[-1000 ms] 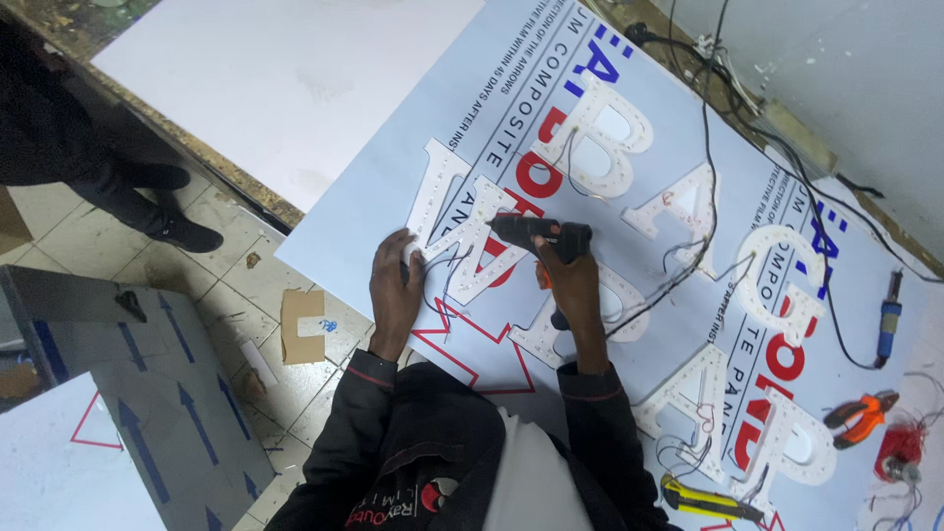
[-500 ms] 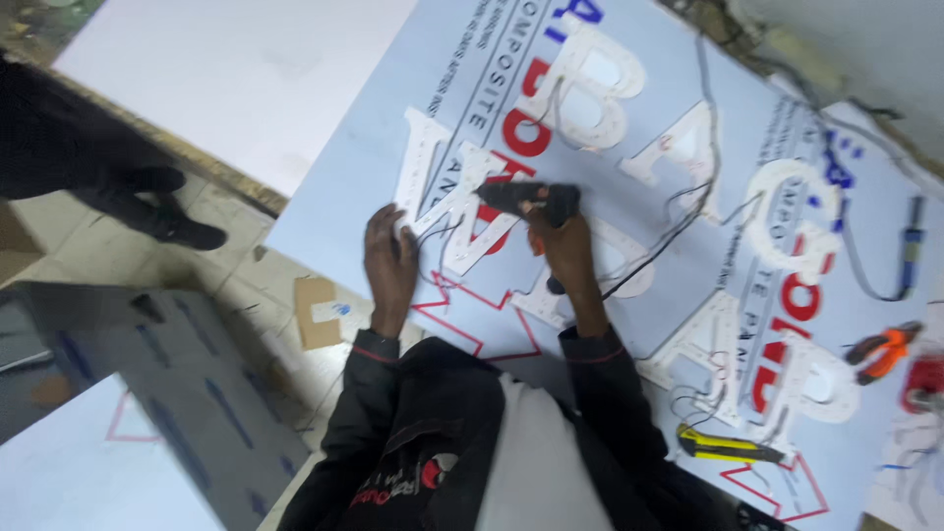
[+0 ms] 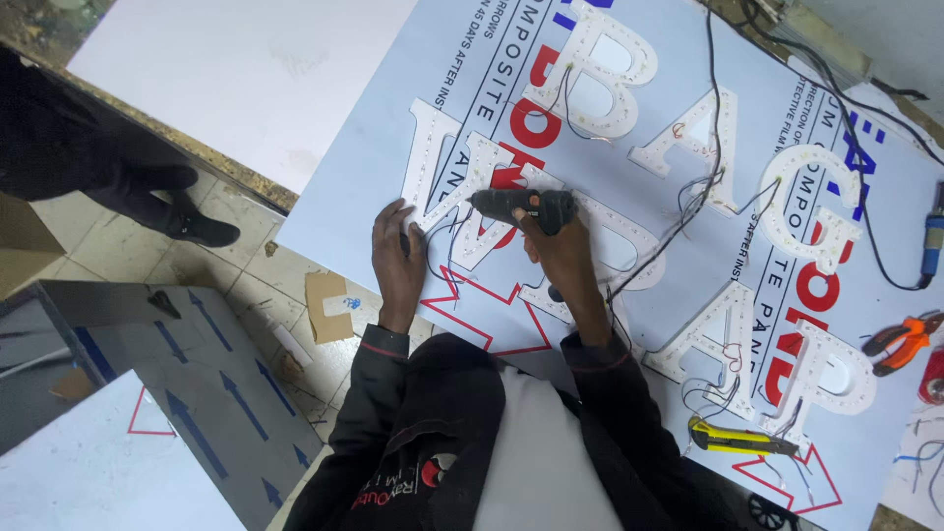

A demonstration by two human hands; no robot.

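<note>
Glue gun: a black glue gun lies level in the right hand, nozzle pointing away from the palm toward the left hand.
Right grip: fingers curled tight round the gun's handle, the body of the gun sticking out just past the knuckles.
Letter: a white letter studded with small lights lies flat under both hands; the nozzle tip sits right at its surface, between the two hands.
Left hand: the left hand rests palm down on the lower left edge of the letter, fingers spread and pressing; it grips nothing.
Wires: thin wires trail from the letter between the hands, just beside the left fingertips.
Arms: both arms reach forward from dark sleeves, elbows bent, the right wrist angled inward toward the gun.
Sheet: a pale blue printed sheet carries the letter and all else on the bench.
Farther out: more white letters lie beyond the gun; a yellow knife and orange pliers lie well to the right of the right hand.
Hidden: the trigger and the gun's handle are covered by the right fingers; whether the nozzle truly touches the letter cannot be told; the pliers are partly cut off at the picture's edge.
</note>
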